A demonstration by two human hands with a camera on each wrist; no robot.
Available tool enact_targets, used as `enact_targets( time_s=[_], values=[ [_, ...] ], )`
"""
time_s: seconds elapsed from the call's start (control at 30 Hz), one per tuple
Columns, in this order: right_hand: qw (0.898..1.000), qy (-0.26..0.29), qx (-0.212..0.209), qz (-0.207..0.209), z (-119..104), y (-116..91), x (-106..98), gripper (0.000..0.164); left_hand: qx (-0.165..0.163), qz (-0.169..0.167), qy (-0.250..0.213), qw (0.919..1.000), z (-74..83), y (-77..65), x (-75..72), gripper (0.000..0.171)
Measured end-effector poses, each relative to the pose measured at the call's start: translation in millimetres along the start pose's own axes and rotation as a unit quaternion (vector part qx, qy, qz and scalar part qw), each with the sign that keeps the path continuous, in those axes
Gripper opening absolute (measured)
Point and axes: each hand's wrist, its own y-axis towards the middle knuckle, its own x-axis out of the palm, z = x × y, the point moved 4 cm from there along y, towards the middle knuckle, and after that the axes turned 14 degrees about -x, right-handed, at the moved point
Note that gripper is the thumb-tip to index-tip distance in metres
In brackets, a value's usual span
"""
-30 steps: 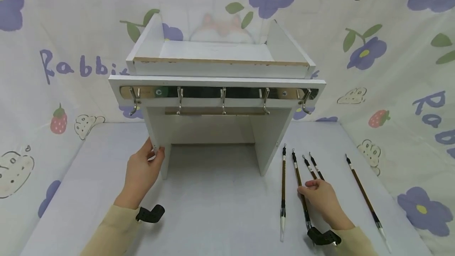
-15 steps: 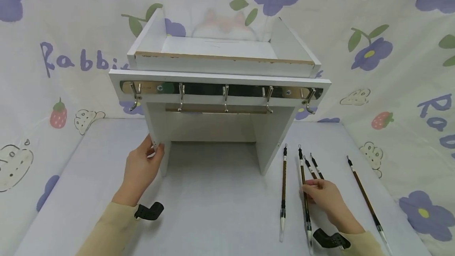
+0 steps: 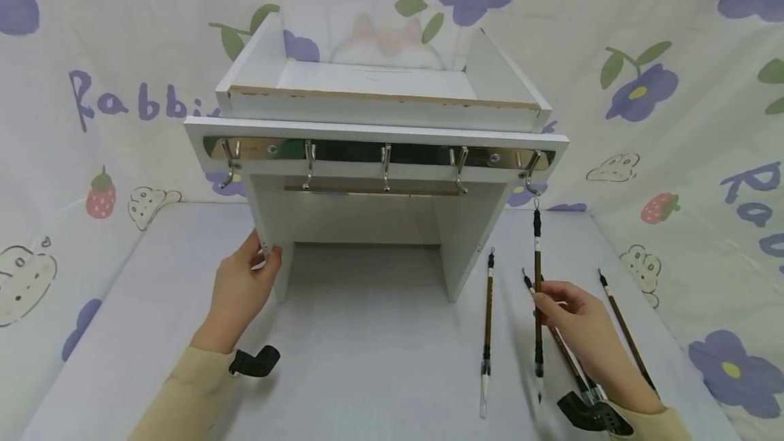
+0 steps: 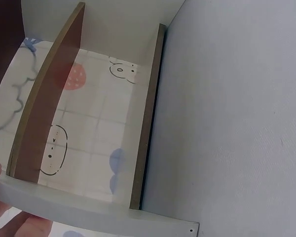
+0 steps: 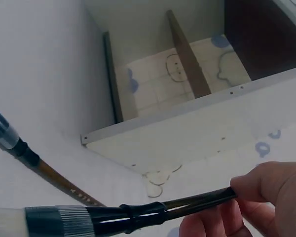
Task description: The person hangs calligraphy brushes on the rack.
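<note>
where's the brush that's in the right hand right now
In the head view, the brush is on the right side, pinched in the right hand, its loop showing just below the rightmost hook of the white shelf.

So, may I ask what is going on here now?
A person's right grip holds a brush, loop end up. In the head view, the loop appears just below the rightmost hook, not hung on it. The left grip holds the left side of the white shelf. Other brushes lie on the table.
</note>
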Motion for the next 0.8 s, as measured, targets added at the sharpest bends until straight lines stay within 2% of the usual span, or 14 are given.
enact_targets(
  time_s=[0.2, 0.4, 0.57, 0.67, 0.8],
  values=[
    [0.999, -0.002, -0.049, -0.002, -14, -5, -1, 0.039, -0.014, -0.008, 0.003, 0.9999, -0.5, 0.5, -2.6, 0.039],
    [0.994, 0.005, -0.111, 0.002, -27, -8, -4, 0.027, -0.040, -0.014, 0.021, 0.9989, 2.2, -1.3, -4.3, 0.038],
    [0.991, 0.030, -0.127, 0.006, -35, -11, -3, 0.022, -0.069, -0.028, 0.031, 0.9968, 5.9, 0.6, -3.7, 0.050],
    [0.989, 0.032, -0.141, 0.009, -41, -13, -2, 0.020, -0.071, -0.034, 0.038, 0.9961, 8.6, 2.0, -3.6, 0.054],
    [0.986, 0.041, -0.163, 0.013, -47, -16, -2, 0.019, -0.062, -0.033, 0.049, 0.9963, 10.2, 2.9, -3.0, 0.044]
  ],
)
